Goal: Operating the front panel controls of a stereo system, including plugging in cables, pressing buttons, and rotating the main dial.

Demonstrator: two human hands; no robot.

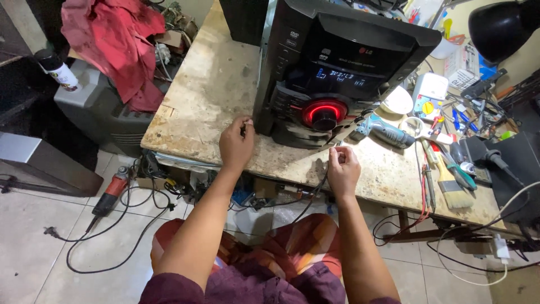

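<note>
Black and shiny, the stereo [337, 67] lies tipped back on the worn bench [208, 95], with its long side running away from us toward the far edge. Its front faces up and toward us, and the red glowing ring around the big knob [325, 115] sits at the near end.

Our left hand [236, 143] rests on the bench at the stereo's near left corner. Its fingers [245, 125] are curled close together and touch the side of the black case. We cannot tell if they pinch anything small.

Our right hand [343, 169] is just in front of the stereo's near right corner. Its fingers [340, 155] are pinched almost shut on a thin black wire [315, 194] that hangs down over the bench edge.

Just beside the stereo on the right lies a blue and grey cordless screwdriver [385, 130], pointing its nose at the stereo. Farther right we see a paintbrush [453, 188], a white round dish [398, 101] and a heap of small tools. A black lamp [498, 25] hangs at the top right.

A red cloth [112, 39] is piled to the left, beyond the bench. On the tiled floor below lies a red angle grinder [111, 191] with its black cord.
</note>
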